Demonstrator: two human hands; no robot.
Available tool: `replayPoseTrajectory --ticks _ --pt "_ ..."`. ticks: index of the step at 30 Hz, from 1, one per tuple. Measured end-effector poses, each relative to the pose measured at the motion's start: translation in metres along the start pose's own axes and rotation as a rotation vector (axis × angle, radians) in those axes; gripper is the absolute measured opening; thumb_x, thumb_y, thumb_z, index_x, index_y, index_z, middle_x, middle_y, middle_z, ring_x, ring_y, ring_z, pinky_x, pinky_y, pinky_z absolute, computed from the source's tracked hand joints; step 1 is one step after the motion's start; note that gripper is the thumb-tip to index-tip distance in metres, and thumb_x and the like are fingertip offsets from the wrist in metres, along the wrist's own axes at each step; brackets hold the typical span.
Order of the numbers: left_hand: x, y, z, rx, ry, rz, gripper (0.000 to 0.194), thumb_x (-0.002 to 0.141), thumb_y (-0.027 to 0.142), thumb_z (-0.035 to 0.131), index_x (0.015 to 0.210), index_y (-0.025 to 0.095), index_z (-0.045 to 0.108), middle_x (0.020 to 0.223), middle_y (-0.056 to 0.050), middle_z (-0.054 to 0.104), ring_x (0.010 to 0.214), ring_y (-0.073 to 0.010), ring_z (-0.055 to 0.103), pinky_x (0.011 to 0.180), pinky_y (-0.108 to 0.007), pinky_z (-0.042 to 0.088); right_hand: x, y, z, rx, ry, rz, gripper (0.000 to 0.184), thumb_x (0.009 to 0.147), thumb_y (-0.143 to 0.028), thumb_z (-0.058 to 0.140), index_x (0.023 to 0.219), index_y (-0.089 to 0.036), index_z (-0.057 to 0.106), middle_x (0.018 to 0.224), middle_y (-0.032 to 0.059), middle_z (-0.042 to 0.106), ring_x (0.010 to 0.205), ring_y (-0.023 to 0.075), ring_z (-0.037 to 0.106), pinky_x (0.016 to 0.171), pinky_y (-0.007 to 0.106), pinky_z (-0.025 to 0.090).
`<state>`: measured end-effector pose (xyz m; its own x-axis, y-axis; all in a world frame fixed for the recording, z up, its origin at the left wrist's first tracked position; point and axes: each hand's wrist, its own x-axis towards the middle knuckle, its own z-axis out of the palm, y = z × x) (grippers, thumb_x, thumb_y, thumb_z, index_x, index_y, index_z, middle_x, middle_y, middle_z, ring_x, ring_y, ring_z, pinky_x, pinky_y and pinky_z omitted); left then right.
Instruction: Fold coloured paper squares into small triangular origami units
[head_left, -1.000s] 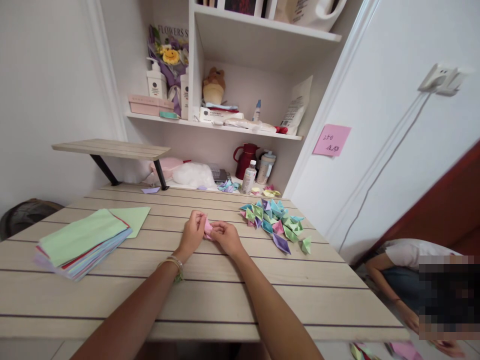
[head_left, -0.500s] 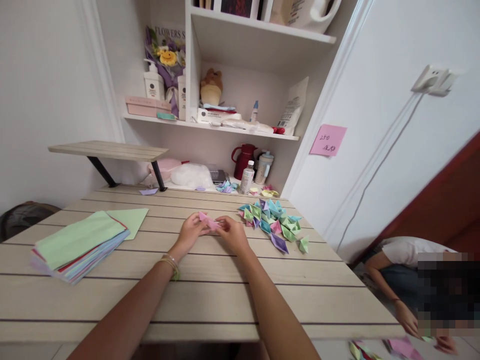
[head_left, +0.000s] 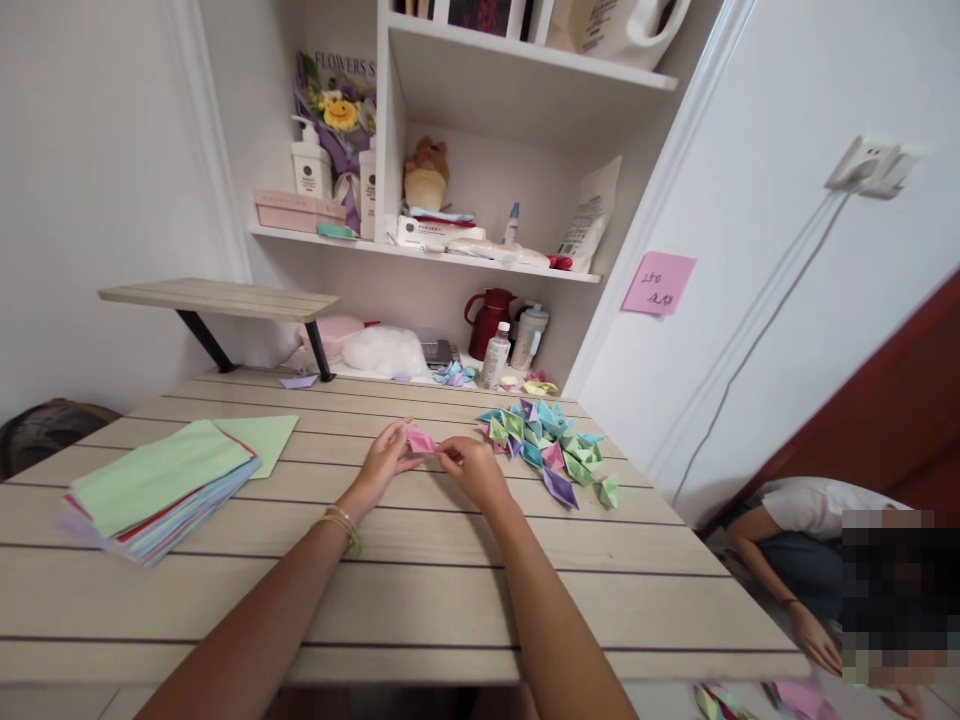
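1. The pink paper [head_left: 421, 440] is now showing a broader face; half a second ago it was looking longer and narrower. This is suggesting that its folds are being opened and shaped.
2. The left hand [head_left: 384, 462] is holding its left end, the grip partly spread around it.
3. The right hand [head_left: 472, 470] is pinching its right tip.
4. The paper is sitting between both hands over the worktop [head_left: 420, 600], folded boats [head_left: 551, 455] lying to its right.
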<state>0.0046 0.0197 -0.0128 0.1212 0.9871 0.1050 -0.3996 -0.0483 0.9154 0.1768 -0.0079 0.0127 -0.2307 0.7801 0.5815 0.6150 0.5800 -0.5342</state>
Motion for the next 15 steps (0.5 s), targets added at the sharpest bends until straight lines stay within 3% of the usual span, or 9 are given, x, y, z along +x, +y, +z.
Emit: replayPoseTrajectory --ticks 5,10,15 --pt "0.003 -0.003 -0.004 0.012 0.089 0.053 0.036 0.076 0.037 0.058 0.109 0.024 0.053 0.135 -0.010 0.036 0.108 -0.0266 0.053 0.080 -0.041 0.051 -0.008 0.008 -0.046 -0.183 0.046 0.243 0.013 0.066 -0.012 0.054 0.065 -0.017 0.066 0.059 0.0012 0.064 0.055 0.0127 0.057 0.054 0.021 0.040" --pt "0.004 -0.007 -0.003 0.054 0.089 0.037 0.035 0.078 0.039 0.055 0.108 0.023 0.051 0.133 -0.010 0.037 0.107 -0.0262 0.053 0.080 -0.041 0.050 -0.027 0.018 -0.085 -0.260 -0.021 0.531 0.014 0.060 -0.012 0.054 0.057 -0.018 0.067 0.050 0.0005 0.061 0.049 0.0120 0.054 0.048 0.019 0.036" --pt "0.005 -0.010 -0.003 0.064 0.115 0.016 0.032 0.078 0.041 0.054 0.102 0.019 0.052 0.127 -0.012 0.042 0.099 -0.0235 0.058 0.080 -0.040 0.050 -0.035 0.022 -0.100 -0.376 -0.075 0.818 0.014 0.054 -0.010 0.056 0.052 -0.020 0.066 0.046 -0.0002 0.059 0.048 0.0126 0.054 0.049 0.020 0.037"
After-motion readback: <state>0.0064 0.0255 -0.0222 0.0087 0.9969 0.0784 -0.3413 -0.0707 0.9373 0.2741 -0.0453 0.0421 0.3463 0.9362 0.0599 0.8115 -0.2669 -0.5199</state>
